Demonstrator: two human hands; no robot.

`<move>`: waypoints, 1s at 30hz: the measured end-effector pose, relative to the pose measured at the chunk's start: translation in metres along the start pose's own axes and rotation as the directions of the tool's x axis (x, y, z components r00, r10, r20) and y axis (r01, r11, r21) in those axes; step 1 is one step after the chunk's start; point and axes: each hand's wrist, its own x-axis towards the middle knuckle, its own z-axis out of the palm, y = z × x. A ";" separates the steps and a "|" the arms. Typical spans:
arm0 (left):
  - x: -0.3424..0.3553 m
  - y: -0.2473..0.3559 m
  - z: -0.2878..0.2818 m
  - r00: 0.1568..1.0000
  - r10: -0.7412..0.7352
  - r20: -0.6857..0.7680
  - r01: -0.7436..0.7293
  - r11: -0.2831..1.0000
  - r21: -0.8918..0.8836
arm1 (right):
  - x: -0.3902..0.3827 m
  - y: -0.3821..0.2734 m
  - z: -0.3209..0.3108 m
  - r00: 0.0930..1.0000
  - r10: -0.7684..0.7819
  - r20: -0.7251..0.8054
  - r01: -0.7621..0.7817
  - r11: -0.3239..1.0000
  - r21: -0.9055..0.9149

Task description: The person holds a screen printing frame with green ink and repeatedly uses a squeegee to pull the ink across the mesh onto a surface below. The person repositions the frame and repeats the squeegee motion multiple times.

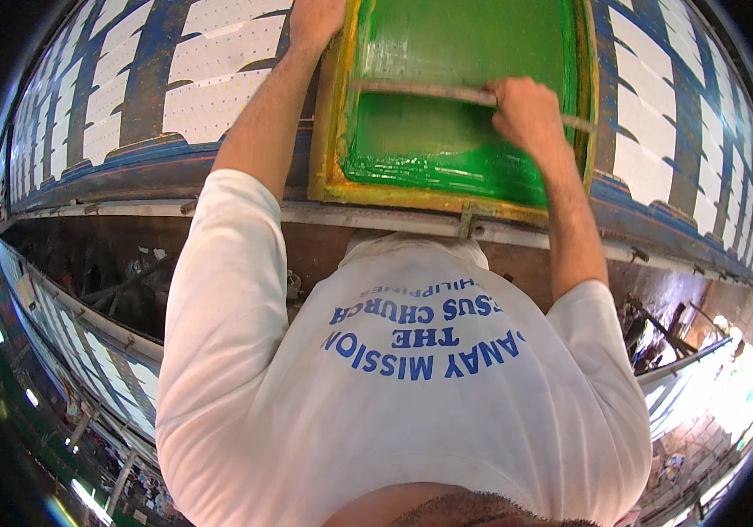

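Note:
A screen-printing frame (429, 202) with yellow-stained edges lies on the long table in front of me. Its green mesh (473, 48) carries wet green ink, thickest along the near and right inner edges. My right hand (524, 110) is closed around a long, thin squeegee (420, 90), which lies crosswise over the mesh, its right end reaching the frame's right side. Up at the top edge of the view, my left hand (317, 22) is beside the frame's left side. Its fingers are cut off or hidden, so its grip cannot be made out.
White cut fabric pieces (209, 101) lie in rows on the dark table, left of the frame, with more white pieces (644, 105) to its right. A metal rail (376, 215) with small fittings runs along the table's near edge. Another table (104, 351) stands at the lower left.

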 end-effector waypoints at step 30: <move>-0.010 0.055 -0.044 0.948 -0.280 0.154 0.265 0.958 0.106 | -0.171 -0.004 -0.001 0.984 -0.176 0.025 0.110 0.715 0.691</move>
